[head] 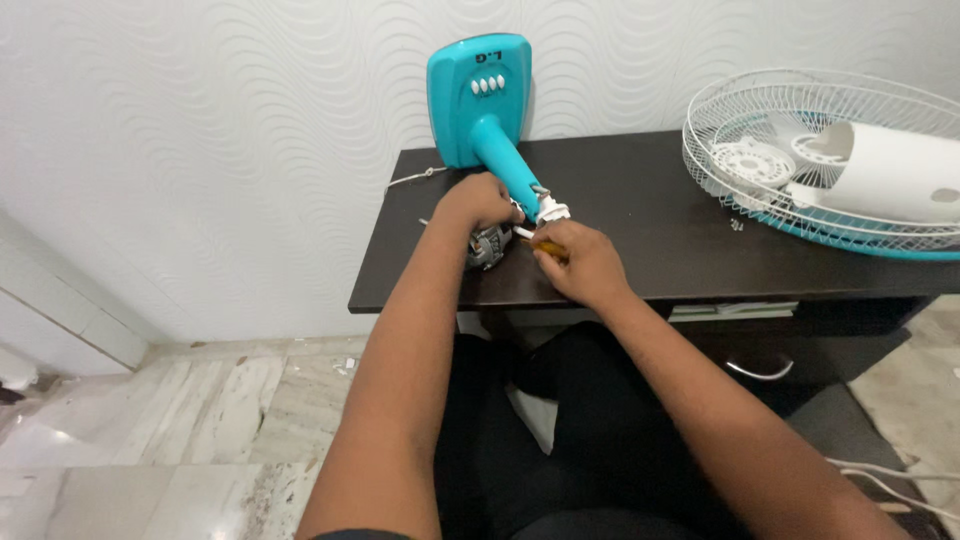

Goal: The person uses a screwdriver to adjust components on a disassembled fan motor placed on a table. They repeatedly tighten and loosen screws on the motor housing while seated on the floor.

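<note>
A turquoise fan stand [480, 100] lies on its side on the dark table [640, 220], its square base against the wall and its neck pointing toward me. At the neck's end sits a bare grey fan motor [487, 247] with a white fitting [550, 211]. My left hand [478, 203] grips the motor and neck joint from above. My right hand [580, 263] is closed on a yellow-handled screwdriver [548, 247], its tip at the white fitting.
A white wire fan guard with a turquoise rim [800, 150] lies at the table's right, holding white fan parts [880, 170]. Small screws [737, 224] lie near it. A thin white cord [410, 178] trails off the table's left. Marble floor lies below.
</note>
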